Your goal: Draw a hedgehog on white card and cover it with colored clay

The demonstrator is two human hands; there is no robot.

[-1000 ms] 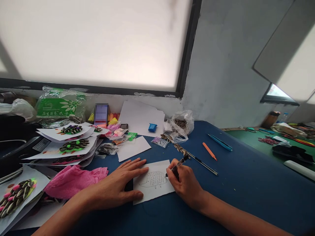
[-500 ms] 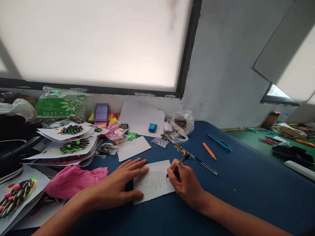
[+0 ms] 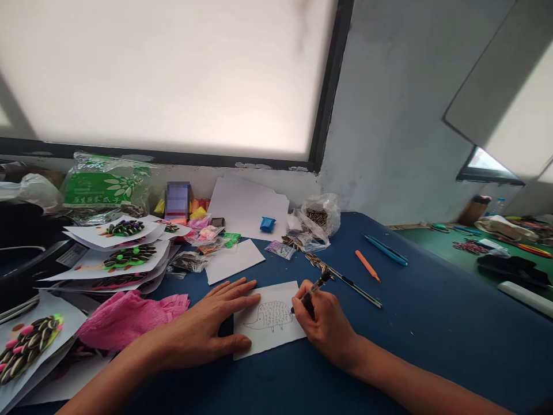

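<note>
A small white sheet of paper (image 3: 259, 343) lies on the blue tabletop, bearing a line-drawn hedgehog (image 3: 275, 314) filled with short marks. My left hand (image 3: 220, 323) is spread flat, its fingers and thumb pressing on the paper's left side. In my right hand (image 3: 326, 320) a black pen (image 3: 311, 295) is gripped in a writing hold, its tip at the right end of the hedgehog. Just beyond the right hand lie sunflower seeds (image 3: 314, 261) and a thin silver-and-black stick (image 3: 360, 291).
Stacked cards with seed hedgehogs (image 3: 129, 253) and a pink cloth (image 3: 129, 320) crowd the left. At the back are white paper (image 3: 242, 202), a blue packet (image 3: 267, 223) and a bag of seeds (image 3: 319, 219). An orange marker (image 3: 367, 266) and a blue tool (image 3: 385, 249) lie right.
The pen and my right hand have shifted very slightly left at the hedgehog's right end. My left hand stays in place on the paper.
</note>
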